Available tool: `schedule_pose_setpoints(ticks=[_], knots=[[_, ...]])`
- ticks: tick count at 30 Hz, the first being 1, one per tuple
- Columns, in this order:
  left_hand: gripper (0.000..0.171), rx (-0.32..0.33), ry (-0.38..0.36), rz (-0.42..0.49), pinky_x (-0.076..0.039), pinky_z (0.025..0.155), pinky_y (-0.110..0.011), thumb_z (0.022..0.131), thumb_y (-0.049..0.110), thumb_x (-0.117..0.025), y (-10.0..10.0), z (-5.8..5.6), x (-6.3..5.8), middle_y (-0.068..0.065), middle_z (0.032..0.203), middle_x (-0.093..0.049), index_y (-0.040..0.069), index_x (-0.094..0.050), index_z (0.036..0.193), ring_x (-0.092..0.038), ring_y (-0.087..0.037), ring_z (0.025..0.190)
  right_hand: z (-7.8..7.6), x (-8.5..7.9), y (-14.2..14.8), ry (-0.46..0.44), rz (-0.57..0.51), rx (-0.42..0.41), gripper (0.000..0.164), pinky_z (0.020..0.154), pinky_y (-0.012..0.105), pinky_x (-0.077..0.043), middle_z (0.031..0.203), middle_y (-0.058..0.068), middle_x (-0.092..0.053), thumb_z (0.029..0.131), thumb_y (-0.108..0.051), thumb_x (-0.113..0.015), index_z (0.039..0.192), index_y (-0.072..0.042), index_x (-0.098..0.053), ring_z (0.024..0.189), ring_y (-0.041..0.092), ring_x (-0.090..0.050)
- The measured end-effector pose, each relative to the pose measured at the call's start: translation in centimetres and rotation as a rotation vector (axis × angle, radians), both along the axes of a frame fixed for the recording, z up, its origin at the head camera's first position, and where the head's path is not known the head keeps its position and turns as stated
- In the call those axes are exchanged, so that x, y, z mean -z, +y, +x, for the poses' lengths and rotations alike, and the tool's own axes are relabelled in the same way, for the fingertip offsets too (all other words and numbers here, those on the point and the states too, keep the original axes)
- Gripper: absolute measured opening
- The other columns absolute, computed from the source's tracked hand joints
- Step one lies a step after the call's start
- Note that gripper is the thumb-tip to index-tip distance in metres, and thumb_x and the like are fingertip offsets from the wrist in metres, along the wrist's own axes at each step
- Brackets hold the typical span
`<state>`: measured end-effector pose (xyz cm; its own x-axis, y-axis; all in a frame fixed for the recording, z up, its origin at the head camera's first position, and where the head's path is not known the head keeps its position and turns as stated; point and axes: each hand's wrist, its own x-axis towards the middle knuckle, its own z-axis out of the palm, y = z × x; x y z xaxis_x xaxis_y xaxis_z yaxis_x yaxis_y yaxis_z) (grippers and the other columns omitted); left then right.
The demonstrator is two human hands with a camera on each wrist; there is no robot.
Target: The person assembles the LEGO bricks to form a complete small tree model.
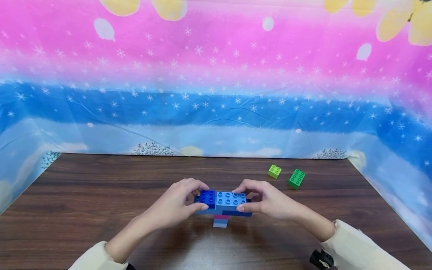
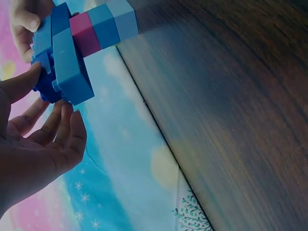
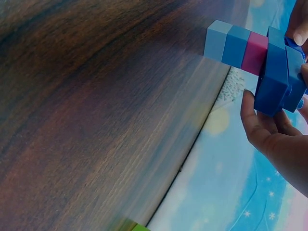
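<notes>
A T-shaped stack of toy building bricks stands on the table in front of me. Its narrow column has a pale blue brick (image 3: pixel 217 41) at the bottom, a blue brick (image 3: pixel 236 46) above and a pink brick (image 3: pixel 255 53) higher up. Longer blue bricks (image 2: pixel 71 65) spread sideways over the column. On top, a dark blue brick (image 1: pixel 207 198) lies beside a light blue brick (image 1: pixel 226 198), studs up. My left hand (image 1: pixel 179 202) pinches the dark blue brick between thumb and fingers. My right hand (image 1: pixel 271 200) grips the light blue brick's right end, thumb on the near side.
A lime green brick (image 1: pixel 275 171) and a longer green brick (image 1: pixel 297 178) lie on the wooden table (image 1: pixel 111 180), to the right behind the stack. A printed cloth (image 1: pixel 216 108) rises along the table's back and side edges.
</notes>
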<state>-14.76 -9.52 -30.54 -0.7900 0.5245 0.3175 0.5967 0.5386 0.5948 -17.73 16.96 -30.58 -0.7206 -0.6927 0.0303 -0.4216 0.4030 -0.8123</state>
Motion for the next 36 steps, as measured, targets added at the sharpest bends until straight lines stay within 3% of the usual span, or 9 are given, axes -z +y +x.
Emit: schedule_pose_setpoints(ticks=[10, 20, 28, 36], knots=[[0.027, 0.007, -0.003, 0.024, -0.048, 0.070, -0.026, 0.082, 0.016, -0.069, -0.05, -0.10, 0.33, 0.000, 0.096, -0.059, 0.007, -0.060, 0.105, -0.055, -0.014, 0.087, -0.03, 0.05, 0.02, 0.005, -0.004, -0.003, 0.025, 0.077, 0.032, -0.049, 0.109, 0.005, -0.056, 0.088, -0.018, -0.063, 0.112, -0.011, -0.057, 0.095, 0.022, -0.055], [0.028, 0.027, -0.059, 0.051, -0.051, 0.073, -0.031, 0.083, 0.017, -0.068, 0.12, 0.02, 0.23, -0.002, 0.100, -0.057, 0.007, -0.058, 0.107, -0.056, -0.019, 0.093, 0.04, 0.02, 0.06, -0.007, -0.004, 0.001, 0.026, 0.075, 0.030, -0.050, 0.110, 0.006, -0.055, 0.088, -0.018, -0.063, 0.112, -0.011, -0.057, 0.095, 0.022, -0.056], [0.025, 0.054, -0.145, 0.070, -0.048, 0.081, -0.031, 0.091, 0.025, -0.058, 0.23, -0.22, 0.71, -0.001, 0.102, -0.060, 0.009, -0.057, 0.110, -0.056, -0.016, 0.095, 0.05, 0.12, 0.10, 0.001, -0.015, -0.008, 0.025, 0.074, 0.030, -0.050, 0.109, 0.006, -0.055, 0.088, -0.017, -0.063, 0.112, -0.010, -0.057, 0.095, 0.022, -0.055], [0.025, 0.048, -0.208, 0.063, -0.049, 0.077, -0.031, 0.093, 0.025, -0.054, 0.28, -0.27, 0.75, -0.005, 0.105, -0.061, 0.010, -0.055, 0.113, -0.058, -0.016, 0.094, -0.01, 0.14, 0.06, 0.008, -0.021, -0.017, 0.025, 0.074, 0.031, -0.050, 0.109, 0.006, -0.056, 0.088, -0.017, -0.062, 0.111, -0.010, -0.057, 0.094, 0.022, -0.056]])
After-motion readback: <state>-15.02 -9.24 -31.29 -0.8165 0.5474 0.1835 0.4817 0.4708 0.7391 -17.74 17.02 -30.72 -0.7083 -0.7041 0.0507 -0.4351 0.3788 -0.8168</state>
